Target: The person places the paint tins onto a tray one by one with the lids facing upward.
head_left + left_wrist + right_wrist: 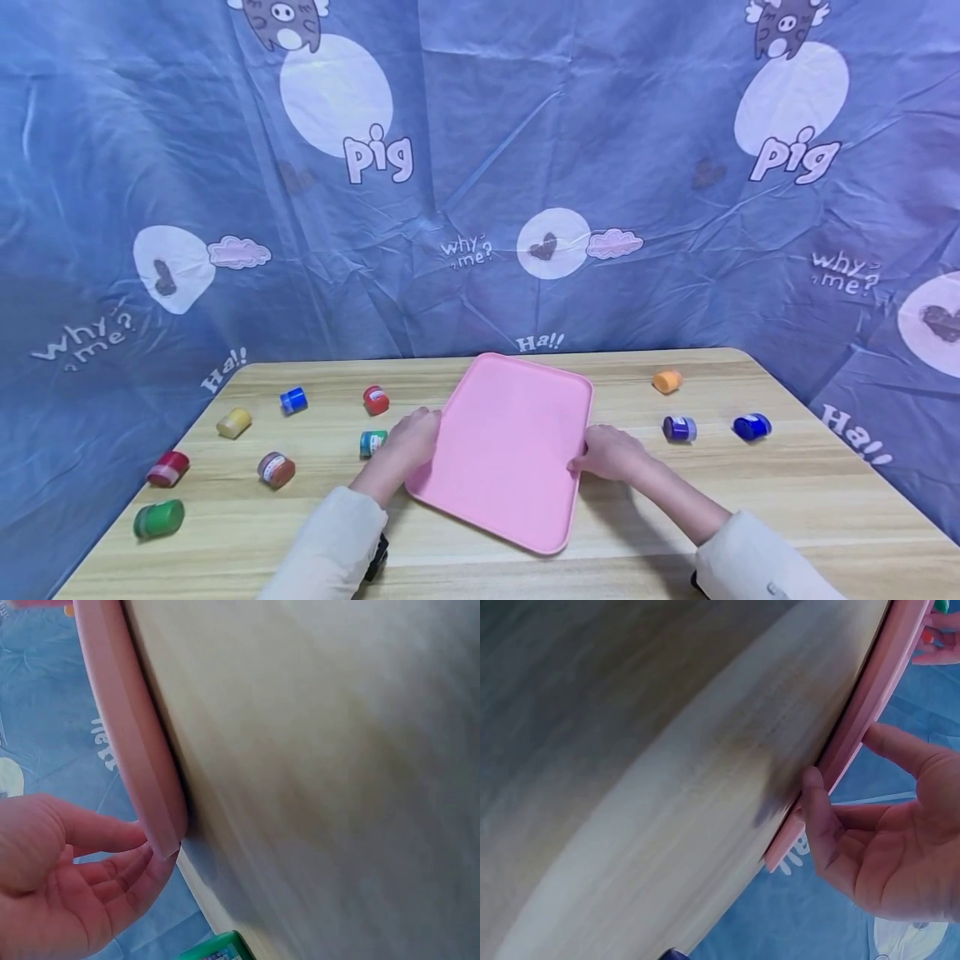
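A pink rectangular tray [510, 450] sits turned at a slant in the middle of the wooden table. The left hand [411, 442] grips its left rim; in the left wrist view that hand [75, 877] pinches the tray edge [139, 742] between thumb and fingers. On the opposite side, the right hand [611, 452] holds the right rim. The right wrist view has this hand [900, 825] with its thumb on the tray's side [862, 705] and curled fingertips at the lower edge. Just beside the left hand lies a green-labelled paint jar [372, 443].
Several small paint jars lie on their sides on the table [465, 575]. Left of the tray are red [376, 400], blue [294, 401], yellow [234, 422], brown [277, 470], crimson [168, 469] and green [159, 519] ones. Orange [667, 382], purple [679, 429] and dark blue [752, 427] jars lie right.
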Demonstrator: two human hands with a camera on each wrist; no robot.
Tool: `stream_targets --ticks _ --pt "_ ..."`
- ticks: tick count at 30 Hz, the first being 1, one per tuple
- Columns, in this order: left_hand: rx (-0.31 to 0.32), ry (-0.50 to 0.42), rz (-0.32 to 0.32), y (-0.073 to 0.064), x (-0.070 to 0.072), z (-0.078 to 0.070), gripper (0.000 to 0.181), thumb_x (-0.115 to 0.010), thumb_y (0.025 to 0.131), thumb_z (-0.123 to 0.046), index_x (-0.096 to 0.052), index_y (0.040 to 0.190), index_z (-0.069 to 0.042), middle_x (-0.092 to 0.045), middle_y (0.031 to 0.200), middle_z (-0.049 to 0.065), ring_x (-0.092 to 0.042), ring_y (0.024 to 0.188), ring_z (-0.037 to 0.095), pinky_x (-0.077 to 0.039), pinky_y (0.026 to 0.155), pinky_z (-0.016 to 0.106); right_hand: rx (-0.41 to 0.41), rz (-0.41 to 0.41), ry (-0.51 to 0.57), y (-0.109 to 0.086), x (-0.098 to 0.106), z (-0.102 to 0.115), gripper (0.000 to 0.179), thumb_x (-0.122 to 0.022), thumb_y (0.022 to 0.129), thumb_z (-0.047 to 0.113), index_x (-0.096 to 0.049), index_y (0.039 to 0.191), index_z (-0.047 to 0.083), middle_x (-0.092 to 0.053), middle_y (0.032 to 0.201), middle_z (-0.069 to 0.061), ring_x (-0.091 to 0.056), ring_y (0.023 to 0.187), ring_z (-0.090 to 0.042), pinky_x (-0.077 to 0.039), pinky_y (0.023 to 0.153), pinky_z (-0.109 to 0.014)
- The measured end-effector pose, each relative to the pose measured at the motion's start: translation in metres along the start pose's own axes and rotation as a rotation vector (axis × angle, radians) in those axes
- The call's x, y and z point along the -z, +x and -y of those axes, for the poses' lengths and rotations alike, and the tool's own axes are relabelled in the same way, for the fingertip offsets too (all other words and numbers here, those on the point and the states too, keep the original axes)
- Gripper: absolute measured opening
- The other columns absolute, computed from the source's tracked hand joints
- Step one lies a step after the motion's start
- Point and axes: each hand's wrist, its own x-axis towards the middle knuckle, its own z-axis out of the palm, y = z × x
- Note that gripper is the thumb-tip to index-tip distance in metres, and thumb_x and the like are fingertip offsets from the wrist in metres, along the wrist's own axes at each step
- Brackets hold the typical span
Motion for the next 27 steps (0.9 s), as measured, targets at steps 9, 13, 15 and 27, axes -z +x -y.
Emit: stream_targets --ticks 9,13,15,27 --pt "0.074 -0.100 0.060 -0.005 0.001 -0.008 0.032 -0.052 0.082 0.012 -0.058 0.113 0.005 -0.054 0.102 0.020 -0.056 0.091 0.034 -0.048 0.082 0.043 0.024 0.014 0.014 0.001 0.004 -0.004 0.025 -0.071 0.075 0.017 -0.049 0.067 0.008 -0.044 0.059 -0.002 -0.041 0.054 -0.015 -0.033 0.051 -0.028" --pt "0.090 -0.134 0.087 -0.006 0.001 -0.012 0.036 -0.051 0.083 0.013 -0.054 0.118 0.008 -0.051 0.114 0.025 -0.053 0.101 0.038 -0.044 0.088 0.046 0.015 0.012 0.012 0.004 0.007 -0.006 0.024 -0.071 0.075 0.016 -0.050 0.069 0.007 -0.047 0.060 -0.002 -0.045 0.054 -0.016 -0.036 0.050 -0.028" --pt "0.086 -0.141 0.092 -0.007 0.001 -0.014 0.039 -0.051 0.081 0.014 -0.052 0.120 0.009 -0.049 0.116 0.027 -0.052 0.103 0.039 -0.043 0.089 0.046 0.003 0.017 0.039 0.005 0.007 -0.007 0.022 -0.071 0.075 0.013 -0.050 0.070 0.006 -0.048 0.059 -0.003 -0.047 0.050 -0.015 -0.039 0.048 -0.028" --pt "0.014 -0.115 0.073 -0.020 0.000 -0.025 0.018 -0.057 0.075 0.014 -0.058 0.093 0.010 -0.050 0.086 0.019 -0.054 0.076 0.030 -0.050 0.073 0.040 -0.020 0.033 0.147 0.022 0.008 -0.013 0.007 -0.047 0.072 -0.009 -0.049 0.072 -0.003 -0.054 0.052 -0.007 -0.056 0.043 -0.016 -0.049 0.043 -0.026"
